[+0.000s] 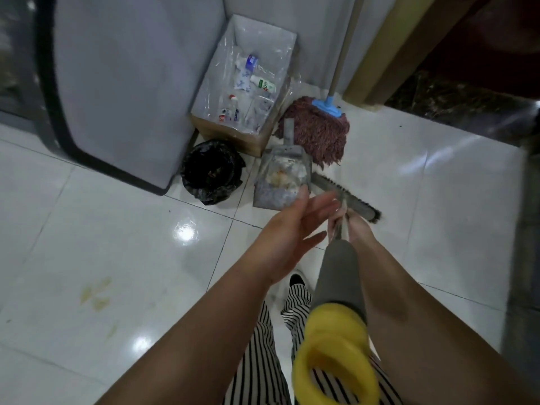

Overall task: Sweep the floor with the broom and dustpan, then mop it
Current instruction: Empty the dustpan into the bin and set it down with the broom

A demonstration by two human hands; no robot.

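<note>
Gripping the grey broom's handle (340,229), your right hand (355,226) parks its bristles beside the loaded grey metal dustpan (280,182) on white tile; left hand (287,226) hovers, fingers loose. Careless nudge could spill debris toward the maroom mop (317,133).

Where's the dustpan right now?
In the head view the dustpan sits on the white floor just above centre, between the black bin bag on its left and the mop head, in front of the cardboard box.
</note>
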